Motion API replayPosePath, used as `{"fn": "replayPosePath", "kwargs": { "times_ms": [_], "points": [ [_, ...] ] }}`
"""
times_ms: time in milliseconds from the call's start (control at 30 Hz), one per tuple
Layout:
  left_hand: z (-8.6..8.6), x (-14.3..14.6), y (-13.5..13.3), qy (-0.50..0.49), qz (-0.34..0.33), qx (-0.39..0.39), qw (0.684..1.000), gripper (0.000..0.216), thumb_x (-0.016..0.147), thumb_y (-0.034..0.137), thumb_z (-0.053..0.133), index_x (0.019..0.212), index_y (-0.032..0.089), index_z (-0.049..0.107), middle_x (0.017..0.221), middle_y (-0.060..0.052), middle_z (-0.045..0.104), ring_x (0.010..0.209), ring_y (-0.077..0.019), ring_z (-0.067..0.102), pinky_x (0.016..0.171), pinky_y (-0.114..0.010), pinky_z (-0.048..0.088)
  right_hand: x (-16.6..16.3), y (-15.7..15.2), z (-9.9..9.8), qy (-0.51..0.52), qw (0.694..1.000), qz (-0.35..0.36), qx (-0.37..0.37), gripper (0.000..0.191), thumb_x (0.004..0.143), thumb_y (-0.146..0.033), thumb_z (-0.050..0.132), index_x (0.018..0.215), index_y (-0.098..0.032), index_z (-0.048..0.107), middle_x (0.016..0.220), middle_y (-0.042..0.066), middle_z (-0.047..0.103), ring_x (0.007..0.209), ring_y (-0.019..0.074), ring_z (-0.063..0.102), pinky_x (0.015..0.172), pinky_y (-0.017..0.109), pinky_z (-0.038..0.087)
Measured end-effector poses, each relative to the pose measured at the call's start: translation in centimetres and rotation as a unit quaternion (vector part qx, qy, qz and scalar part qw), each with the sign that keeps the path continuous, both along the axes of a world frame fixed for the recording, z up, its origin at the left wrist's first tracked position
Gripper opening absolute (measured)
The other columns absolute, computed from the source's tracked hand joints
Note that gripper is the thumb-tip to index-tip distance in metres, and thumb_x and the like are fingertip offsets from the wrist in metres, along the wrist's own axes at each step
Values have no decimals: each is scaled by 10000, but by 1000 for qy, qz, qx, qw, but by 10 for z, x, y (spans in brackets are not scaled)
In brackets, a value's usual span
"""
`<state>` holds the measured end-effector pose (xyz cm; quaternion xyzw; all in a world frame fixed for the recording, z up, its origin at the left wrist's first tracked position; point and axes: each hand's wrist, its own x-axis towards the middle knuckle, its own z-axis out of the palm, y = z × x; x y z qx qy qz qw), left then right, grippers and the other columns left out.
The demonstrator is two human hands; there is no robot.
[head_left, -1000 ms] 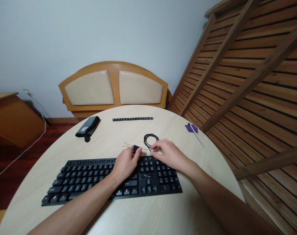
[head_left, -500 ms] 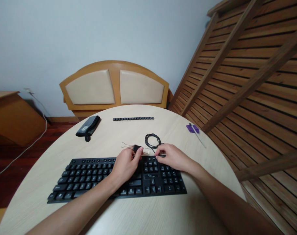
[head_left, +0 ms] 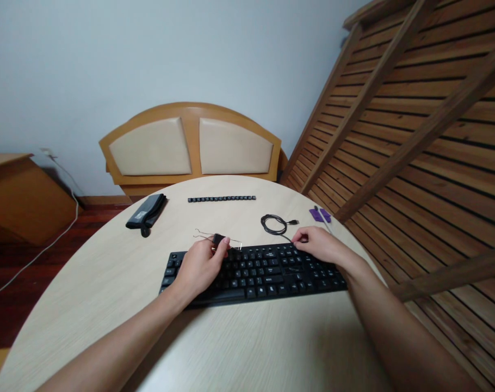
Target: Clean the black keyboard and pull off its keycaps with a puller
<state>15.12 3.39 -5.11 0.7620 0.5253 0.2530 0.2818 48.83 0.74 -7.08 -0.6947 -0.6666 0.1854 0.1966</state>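
My left hand (head_left: 202, 264) is closed around a wire keycap puller (head_left: 218, 239) with a black handle and thin wire ends, held over the far left part of the keyboard. The black keyboard (head_left: 267, 272) lies slightly slanted on the table under both hands. At its far right edge, my right hand (head_left: 319, 246) is closed, with thumb and fingers on the rim close to where the cable comes out. Just beyond, the coiled black USB cable (head_left: 274, 224) rests on the tabletop. Farther back is a straight row of loose black keycaps (head_left: 222, 198).
On the round pale table (head_left: 84, 283), a dark folded pouch (head_left: 147, 212) lies at the far left. A purple cloth (head_left: 321, 214) with a slim brush-like tool is at the right. A wooden slatted frame (head_left: 427, 163) leans close along the right side.
The keyboard has shifted to the right and slightly away, with its cable coil going along. My right hand has moved right with it; my left hand, still holding the puller, has moved slightly left.
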Motion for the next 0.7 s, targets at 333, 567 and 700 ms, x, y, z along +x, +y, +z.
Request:
{"fn": "replayPosePath", "kwargs": {
  "times_ms": [333, 567, 700],
  "points": [
    [-1, -53, 21, -72, -7, 32, 997, 504, 958, 610, 428, 939, 173, 680, 906, -91, 755, 850, -255, 700, 752, -324, 499, -43, 1, 4, -21, 983, 119, 141, 319, 950, -424, 590, 1166, -235, 728, 1237, 89, 713, 1192, 266, 623, 1068, 421, 442],
    [-36, -79, 28, -111, 75, 15, 991, 538, 948, 644, 443, 895, 164, 679, 918, -103, 750, 886, -268, 684, 808, -336, 517, -63, -5, -2, 24, 965, 248, 77, 425, 924, -468, 649, 1289, -253, 683, 1301, 91, 683, 1258, 264, 575, 1125, 458, 401],
    [-34, -84, 33, -134, 80, 3, 988, 511, 948, 627, 473, 899, 165, 686, 878, -86, 749, 844, -255, 694, 781, -327, 504, -58, -5, 4, 55, 968, 241, 35, 427, 875, -477, 701, 1222, -229, 695, 1259, 92, 691, 1205, 258, 610, 1096, 422, 430]
  ]
}}
